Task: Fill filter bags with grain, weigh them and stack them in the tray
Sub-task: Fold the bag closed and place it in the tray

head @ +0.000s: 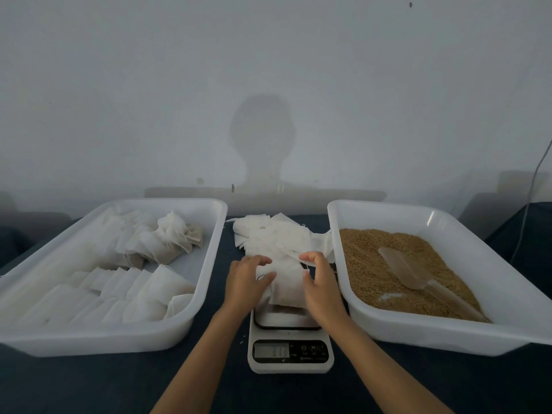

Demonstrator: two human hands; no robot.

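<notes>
A white filter bag (pixel 286 286) sits on the kitchen scale (pixel 289 345) at the centre. My left hand (pixel 246 282) holds its left side, thumb laid across the front. My right hand (pixel 319 283) pinches the bag's top right corner between curled fingers. Behind the bag lies a loose pile of empty filter bags (pixel 274 234). The white tray (pixel 119 336) on the left holds rows of filled bags (pixel 119 291). The right tray (pixel 448 333) holds brown grain (pixel 367 264) with a clear plastic scoop (pixel 409 273) lying in it.
Both trays and the scale rest on a dark blue table (pixel 89 383), close to a pale wall. A thin cable (pixel 534 186) hangs at the far right. The scale's display (pixel 271 351) is lit, its figures too blurred to read.
</notes>
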